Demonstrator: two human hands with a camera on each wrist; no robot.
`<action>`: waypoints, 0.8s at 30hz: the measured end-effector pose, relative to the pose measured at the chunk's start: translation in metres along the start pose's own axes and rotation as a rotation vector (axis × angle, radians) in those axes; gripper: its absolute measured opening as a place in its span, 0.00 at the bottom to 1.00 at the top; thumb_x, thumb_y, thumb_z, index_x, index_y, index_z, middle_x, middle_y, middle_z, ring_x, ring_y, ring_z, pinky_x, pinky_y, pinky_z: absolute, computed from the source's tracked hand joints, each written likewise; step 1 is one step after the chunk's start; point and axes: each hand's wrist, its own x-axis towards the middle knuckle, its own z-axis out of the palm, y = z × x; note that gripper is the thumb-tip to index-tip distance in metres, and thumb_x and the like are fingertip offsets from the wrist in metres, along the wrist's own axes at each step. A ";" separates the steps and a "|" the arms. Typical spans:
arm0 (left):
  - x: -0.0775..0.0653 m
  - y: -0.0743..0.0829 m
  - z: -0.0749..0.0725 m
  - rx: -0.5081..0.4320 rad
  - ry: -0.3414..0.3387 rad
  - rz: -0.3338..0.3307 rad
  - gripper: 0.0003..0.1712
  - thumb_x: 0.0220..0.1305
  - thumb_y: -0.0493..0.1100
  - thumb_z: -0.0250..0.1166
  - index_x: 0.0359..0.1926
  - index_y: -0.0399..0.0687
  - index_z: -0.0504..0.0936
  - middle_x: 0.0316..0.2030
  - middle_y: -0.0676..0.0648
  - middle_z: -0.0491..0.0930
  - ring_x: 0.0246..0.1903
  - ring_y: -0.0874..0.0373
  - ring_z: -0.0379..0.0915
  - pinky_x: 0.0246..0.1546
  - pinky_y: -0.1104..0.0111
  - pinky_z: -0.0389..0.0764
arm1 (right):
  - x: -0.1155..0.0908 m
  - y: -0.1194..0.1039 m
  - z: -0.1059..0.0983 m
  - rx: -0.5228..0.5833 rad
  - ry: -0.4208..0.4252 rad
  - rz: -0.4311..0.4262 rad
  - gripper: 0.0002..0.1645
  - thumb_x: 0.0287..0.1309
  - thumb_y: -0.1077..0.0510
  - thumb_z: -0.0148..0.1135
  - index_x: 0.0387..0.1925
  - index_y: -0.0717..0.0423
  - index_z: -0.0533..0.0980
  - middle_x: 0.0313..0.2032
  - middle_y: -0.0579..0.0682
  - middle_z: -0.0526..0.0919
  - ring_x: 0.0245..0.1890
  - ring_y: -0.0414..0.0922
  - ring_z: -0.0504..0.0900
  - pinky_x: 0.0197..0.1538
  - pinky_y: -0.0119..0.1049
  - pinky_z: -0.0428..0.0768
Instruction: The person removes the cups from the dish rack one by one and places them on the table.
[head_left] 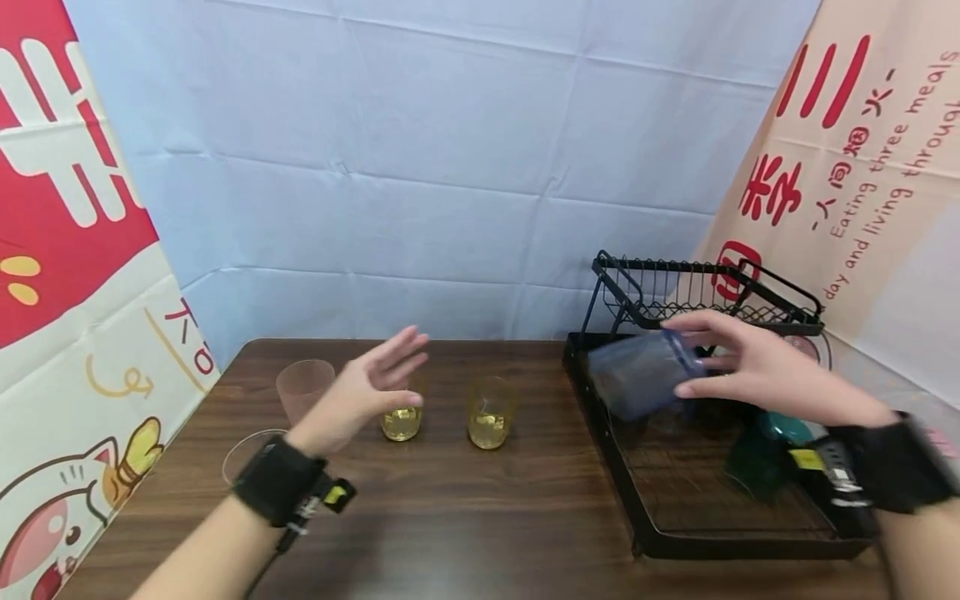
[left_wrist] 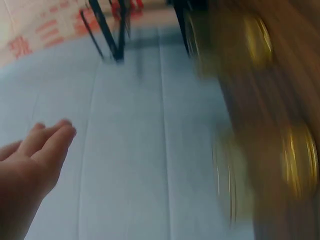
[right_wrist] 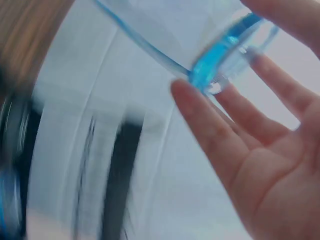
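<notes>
My right hand holds a blue drinking glass by its thick base, tilted over the left side of the black dish rack. The right wrist view shows fingers and thumb around the glass's bright blue base. Over the table, my left hand hangs in the air with its fingers extended and nothing in it. Two yellow-tinted glasses stand upright near it; the left one is partly hidden by the thumb.
A pale pink glass stands behind the left wrist, with the round rim of a clear vessel in front. Inside the rack is a teal-green glass; a wire upper shelf rises behind. A blue cloth backs the table.
</notes>
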 end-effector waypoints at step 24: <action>0.044 -0.011 0.075 -0.371 0.157 -0.038 0.77 0.41 0.59 0.86 0.80 0.36 0.47 0.78 0.36 0.50 0.73 0.40 0.56 0.73 0.49 0.60 | 0.059 -0.034 0.137 0.596 0.065 -0.168 0.45 0.55 0.75 0.72 0.66 0.61 0.56 0.65 0.60 0.66 0.65 0.56 0.72 0.63 0.38 0.78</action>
